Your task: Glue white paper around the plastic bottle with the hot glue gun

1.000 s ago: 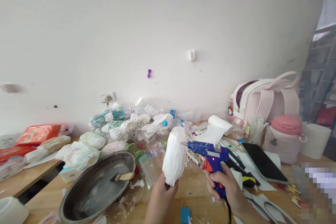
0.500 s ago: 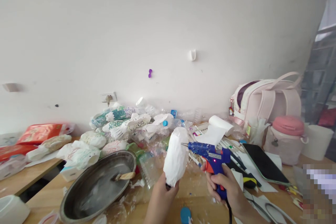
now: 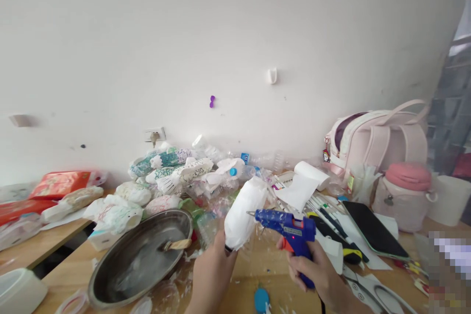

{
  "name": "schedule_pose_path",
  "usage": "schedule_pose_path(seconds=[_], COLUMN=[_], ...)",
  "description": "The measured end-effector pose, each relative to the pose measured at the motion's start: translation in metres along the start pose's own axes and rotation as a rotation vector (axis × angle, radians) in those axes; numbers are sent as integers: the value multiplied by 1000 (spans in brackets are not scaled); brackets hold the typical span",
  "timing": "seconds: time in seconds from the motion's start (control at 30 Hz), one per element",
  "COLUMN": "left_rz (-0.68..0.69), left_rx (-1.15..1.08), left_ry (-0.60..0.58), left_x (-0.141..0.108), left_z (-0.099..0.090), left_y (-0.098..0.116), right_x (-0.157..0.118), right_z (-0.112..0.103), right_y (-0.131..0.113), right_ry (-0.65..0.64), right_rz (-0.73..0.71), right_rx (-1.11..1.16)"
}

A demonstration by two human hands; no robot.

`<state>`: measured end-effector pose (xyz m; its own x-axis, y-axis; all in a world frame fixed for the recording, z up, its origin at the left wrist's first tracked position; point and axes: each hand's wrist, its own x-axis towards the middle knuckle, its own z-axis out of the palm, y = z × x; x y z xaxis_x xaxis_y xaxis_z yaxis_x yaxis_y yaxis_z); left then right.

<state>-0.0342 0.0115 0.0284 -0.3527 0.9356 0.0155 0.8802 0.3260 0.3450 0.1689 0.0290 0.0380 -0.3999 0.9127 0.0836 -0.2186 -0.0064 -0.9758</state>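
Observation:
My left hand (image 3: 215,267) is closed round the lower end of a white paper-covered form (image 3: 245,213), which leans to the right at its top. A dark bit shows at its base beside my fingers; what lies under the paper is hidden. My right hand (image 3: 312,265) grips a blue hot glue gun (image 3: 289,228) by its handle, a small red light glowing on its side. The metal nozzle points left at the right side of the white form; whether it touches I cannot tell. A cord hangs below the handle.
An oval metal basin (image 3: 110,274) with a brush in it stands at left. Behind lie paper-wrapped bottles (image 3: 195,171) and clear plastic. To the right are a phone (image 3: 373,228), a utility knife (image 3: 352,256), a pink-lidded jar (image 3: 405,196) and a backpack (image 3: 382,142).
The white form has tipped over to the right, its base moving left with my left hand. The glue gun has shifted slightly left and down, its nozzle now lower along the form.

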Motion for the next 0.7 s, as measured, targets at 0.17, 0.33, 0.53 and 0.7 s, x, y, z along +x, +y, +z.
schedule_pose_path(seconds=[0.17,0.33,0.53,0.7], left_rz=[12,31,25,54], left_rx=[91,27,-336,-646], left_ry=[-4,-9,20,-15], left_x=[2,3,4,4], left_z=[1,1,5,14], left_y=[0,-1,-1,4], right_x=[2,4,3,2], right_z=[7,7,10,12], right_y=[10,17,9,2], right_ry=[-18,-12,-23,-30], right_rz=[81,117,126,137], right_rx=[-130,-184,-197,-180])
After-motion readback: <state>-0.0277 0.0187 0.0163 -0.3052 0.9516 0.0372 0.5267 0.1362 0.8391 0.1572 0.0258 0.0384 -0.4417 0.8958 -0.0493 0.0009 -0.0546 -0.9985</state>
